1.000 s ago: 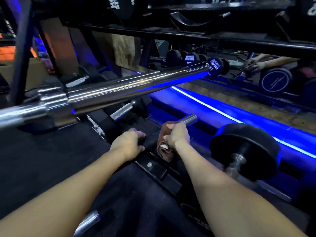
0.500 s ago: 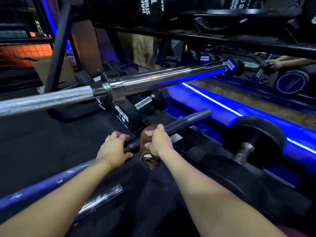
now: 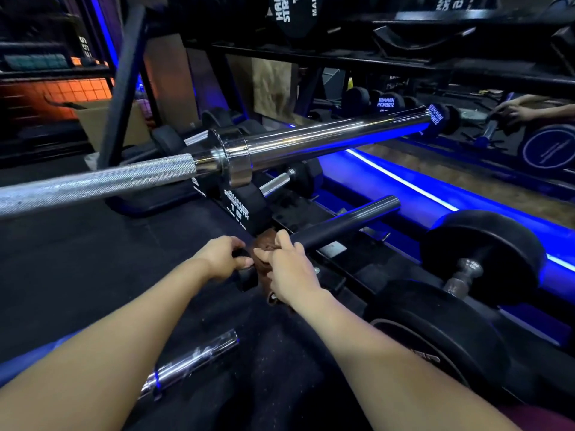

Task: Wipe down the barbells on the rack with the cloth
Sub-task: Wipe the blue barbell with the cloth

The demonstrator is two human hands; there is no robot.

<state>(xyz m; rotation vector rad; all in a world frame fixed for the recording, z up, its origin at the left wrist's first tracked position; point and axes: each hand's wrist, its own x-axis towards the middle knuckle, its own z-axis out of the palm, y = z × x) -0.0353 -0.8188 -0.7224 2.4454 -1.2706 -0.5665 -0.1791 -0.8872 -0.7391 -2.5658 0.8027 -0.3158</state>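
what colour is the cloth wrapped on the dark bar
Brown, a reddish brown cloth in the right hand; seen in the head view.

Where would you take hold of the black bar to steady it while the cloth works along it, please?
Probably on the black bar just behind the cloth, from above, fingers curled over. The round shaft lies low and slanted, its far end free. The left hand already holds there, beside the right hand wrapping the cloth.
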